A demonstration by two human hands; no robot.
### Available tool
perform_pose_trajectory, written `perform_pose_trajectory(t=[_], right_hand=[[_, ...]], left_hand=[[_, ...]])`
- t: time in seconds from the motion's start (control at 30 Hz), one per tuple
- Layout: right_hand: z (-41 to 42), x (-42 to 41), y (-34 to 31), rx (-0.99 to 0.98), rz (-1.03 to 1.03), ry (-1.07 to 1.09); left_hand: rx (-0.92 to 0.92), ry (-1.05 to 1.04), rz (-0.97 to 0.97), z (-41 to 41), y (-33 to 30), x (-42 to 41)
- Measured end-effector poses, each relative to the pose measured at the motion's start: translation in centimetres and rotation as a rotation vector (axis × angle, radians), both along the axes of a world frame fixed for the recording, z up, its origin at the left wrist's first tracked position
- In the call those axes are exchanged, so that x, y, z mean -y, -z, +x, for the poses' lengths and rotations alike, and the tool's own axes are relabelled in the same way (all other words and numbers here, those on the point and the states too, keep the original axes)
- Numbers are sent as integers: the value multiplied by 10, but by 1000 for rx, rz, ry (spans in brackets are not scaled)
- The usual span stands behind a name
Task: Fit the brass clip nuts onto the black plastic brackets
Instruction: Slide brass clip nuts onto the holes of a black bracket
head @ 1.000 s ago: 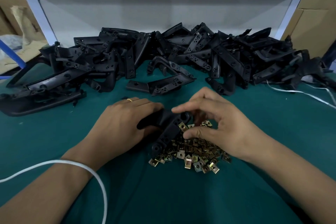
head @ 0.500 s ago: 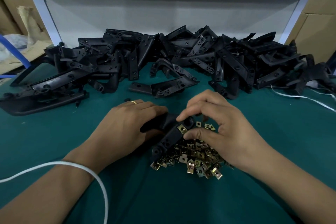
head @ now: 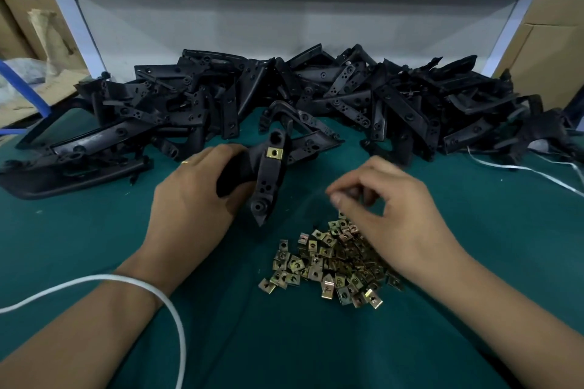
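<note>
The left hand (head: 192, 202) grips one black plastic bracket (head: 267, 180) by its thick handle part, the fingers closed around it, and holds it lifted above the green tabletop (head: 94, 230), near the middle; the flat arm of the bracket faces the camera and points down toward the near edge; one brass clip nut (head: 274, 153) sits on the upper part of this arm, beside a round hole. A thin gold ring (head: 185, 162) is on one finger of this hand; a white cable (head: 170, 309) crosses the left wrist.

The right hand (head: 398, 215) hovers over the far side of the pile of brass clip nuts (head: 335, 262), which lies on the tabletop toward the near edge, right of the centre; its thumb and forefinger are drawn close together, but the tips are blurred, so one cannot tell whether a nut is between them.

A big heap of black brackets (head: 316, 98) lies along the far edge of the tabletop, from the left side to the right side; a white strap (head: 537, 172) lies near the right edge.
</note>
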State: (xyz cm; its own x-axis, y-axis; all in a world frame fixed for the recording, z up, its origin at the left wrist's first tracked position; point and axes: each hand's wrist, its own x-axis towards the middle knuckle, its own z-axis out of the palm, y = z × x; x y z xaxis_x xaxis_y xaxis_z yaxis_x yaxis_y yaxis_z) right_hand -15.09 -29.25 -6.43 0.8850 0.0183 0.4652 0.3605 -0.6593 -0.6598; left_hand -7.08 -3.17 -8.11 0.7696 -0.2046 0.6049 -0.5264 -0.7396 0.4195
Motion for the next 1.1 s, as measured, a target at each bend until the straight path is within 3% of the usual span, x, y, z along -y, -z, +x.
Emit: perform_pose_trajectory(t=[0.23,0.5,0.67,0.83,0.93,1.1], right_hand=[[-8,-21,4,-228,-258,-72],[-10,-31,5,-197,-358,44],[-8,-33,3,-241,-261,-24],[-11,-34,3,-187,-328,-111],[-12,-32,1,-185,-221,-138],[-11,-31,-1,-228,312,-235]], left_hand=[[-5,-5,65,-3,-2,5],[-31,-13,105,-7,-5,8],[-52,-19,97,-9,-7,9],[-51,-13,100,-10,-8,9],[-47,-6,97,-10,-8,9],[-45,-14,110,-9,-8,9]])
